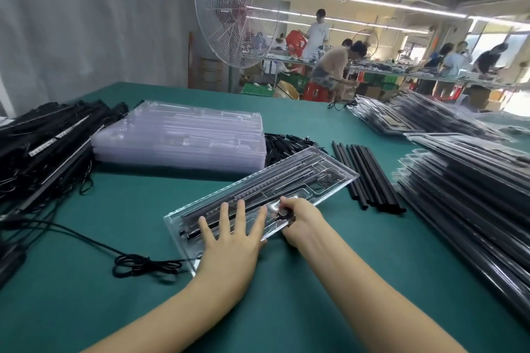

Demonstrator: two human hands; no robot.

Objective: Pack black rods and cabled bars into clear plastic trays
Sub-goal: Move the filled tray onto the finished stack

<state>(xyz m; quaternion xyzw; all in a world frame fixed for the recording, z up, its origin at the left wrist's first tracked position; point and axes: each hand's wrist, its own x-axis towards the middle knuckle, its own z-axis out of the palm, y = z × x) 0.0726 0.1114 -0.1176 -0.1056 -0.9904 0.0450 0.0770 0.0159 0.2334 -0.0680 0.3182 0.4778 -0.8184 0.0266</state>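
A clear plastic tray (329, 178) lies slanted on the green table in front of me, with a black rod and a cabled bar (252, 195) in its grooves. My left hand (232, 233) rests flat on the tray's near end, fingers spread. My right hand (299, 218) has its fingers curled over a small black part at the tray's near edge. Loose black rods (367, 178) lie in a row to the tray's right. A heap of cabled bars (48, 146) sits at the far left.
A stack of empty clear trays (183, 137) stands behind the tray. Filled trays are piled at the right (470, 189) and back right (415, 114). A black cable (143, 264) trails across the table at the left. A big fan (235, 8) and several workers stand beyond.
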